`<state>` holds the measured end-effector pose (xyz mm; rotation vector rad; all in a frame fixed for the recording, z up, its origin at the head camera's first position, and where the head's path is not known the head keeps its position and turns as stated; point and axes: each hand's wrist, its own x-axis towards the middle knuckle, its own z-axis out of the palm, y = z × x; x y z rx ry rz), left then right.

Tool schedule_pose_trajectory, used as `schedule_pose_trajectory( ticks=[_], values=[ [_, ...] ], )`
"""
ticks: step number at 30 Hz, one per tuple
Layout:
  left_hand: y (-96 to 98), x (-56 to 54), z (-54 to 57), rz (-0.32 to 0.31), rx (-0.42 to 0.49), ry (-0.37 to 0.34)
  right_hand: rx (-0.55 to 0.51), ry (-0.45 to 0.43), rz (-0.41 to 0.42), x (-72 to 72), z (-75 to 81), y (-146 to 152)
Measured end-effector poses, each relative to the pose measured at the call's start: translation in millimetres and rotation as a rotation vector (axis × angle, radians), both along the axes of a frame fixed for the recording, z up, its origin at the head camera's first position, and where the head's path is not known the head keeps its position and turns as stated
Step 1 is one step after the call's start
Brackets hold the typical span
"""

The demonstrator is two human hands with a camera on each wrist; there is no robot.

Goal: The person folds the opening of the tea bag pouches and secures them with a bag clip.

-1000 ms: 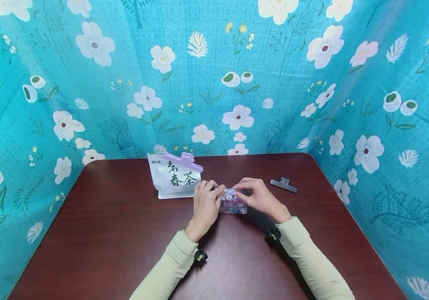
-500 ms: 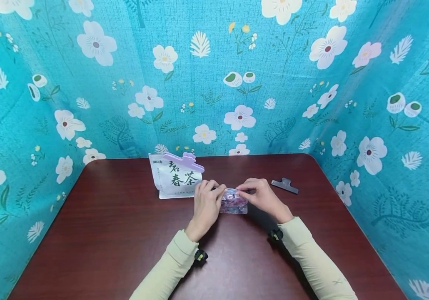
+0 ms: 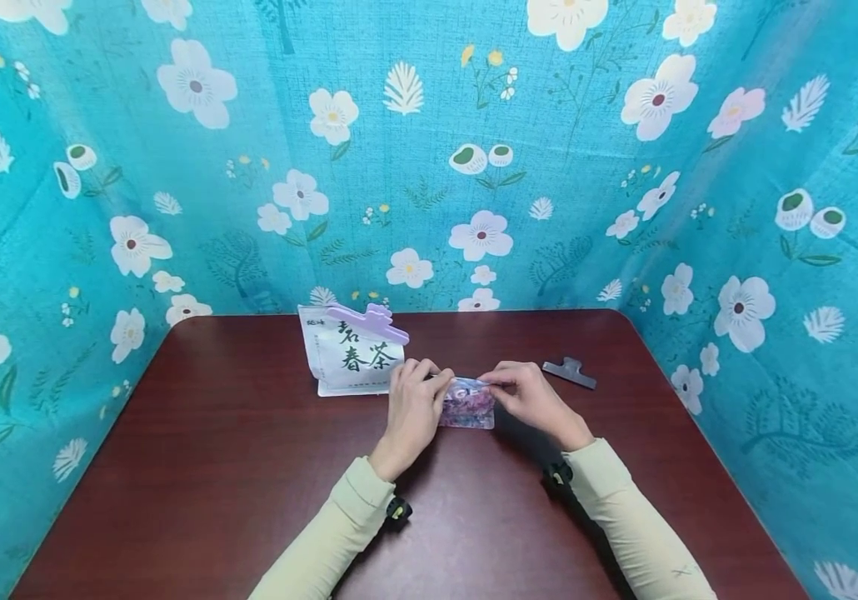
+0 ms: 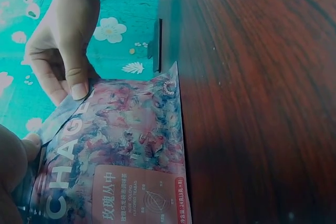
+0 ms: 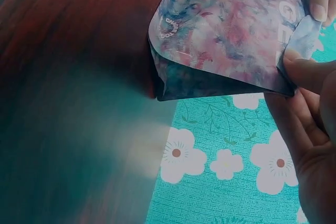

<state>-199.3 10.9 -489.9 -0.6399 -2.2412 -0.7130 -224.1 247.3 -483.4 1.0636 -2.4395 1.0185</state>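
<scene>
Upright pouch [image 3: 467,408], front nearside, long axis sideways

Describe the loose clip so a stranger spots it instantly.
Find the reddish-brown table and look toward its far right corner. Past the right hand pinching the pouch lies the loose clip: dark grey, unlike the purple clip gripping the white bag.

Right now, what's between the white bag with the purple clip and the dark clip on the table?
In the head view, from left to right: the left hand, the patterned pouch and the right hand.
</scene>
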Motion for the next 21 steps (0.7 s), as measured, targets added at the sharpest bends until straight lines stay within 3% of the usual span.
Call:
schedule_pose_trajectory(
  ticks=[5, 13, 21],
  values=[
    [1.4, 0.5, -0.6, -0.005, -0.007, -0.002, -0.018, 0.022, -0.015, 1.9, -2.0, 1.7],
    [1.8, 0.9, -1.5, -0.015, 0.014, 0.018, -0.051, -0.04, -0.047, 3.9, -7.3, 9.8],
    [1.5, 1.1, -0.6, -0.019, 0.011, 0.01, -0.032, -0.005, -0.019, 5.1, -7.6, 11.9]
  ],
)
